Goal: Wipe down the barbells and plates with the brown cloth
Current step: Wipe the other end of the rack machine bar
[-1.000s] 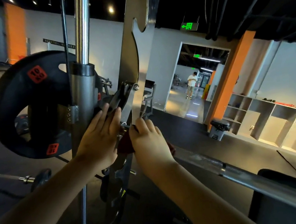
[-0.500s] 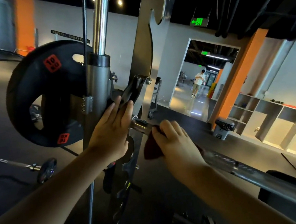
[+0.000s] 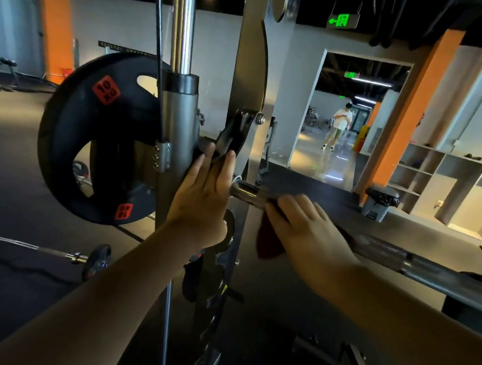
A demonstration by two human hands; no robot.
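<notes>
**Rack-mounted barbell, wipe under way: hazards and markings**

**Location.** The brown cloth [image 3: 267, 240] is draped over the barbell [image 3: 396, 256] just inboard of its collar, with one corner hanging below the shaft.

**Grip.** The right hand [image 3: 303, 226] curls over the cloth and holds it against the bar. The left hand [image 3: 202, 199] lies flat with straight fingers, its fingertips against the black hook [image 3: 228, 144] of the rack, and grasps nothing.

**Hazards (judged).**
- If the bar rolls under the wiping pressure, the hook could turn and nip the left fingertips.
- The same roll might unseat the bar from its notch.
- The hanging corner of cloth may snag at the collar or drag on the knurled section.
- The black plate [image 3: 100, 145] looks untouched, and its far face would be easy to miss.

**Markings.**
- The plate has two red tags. The upper reads "10 KG"; the lower is inverted and appears to read the same.
- A green exit sign [image 3: 341, 20] shows an arrow and a figure.
- The lettering on the far wall is too small to read.
</notes>
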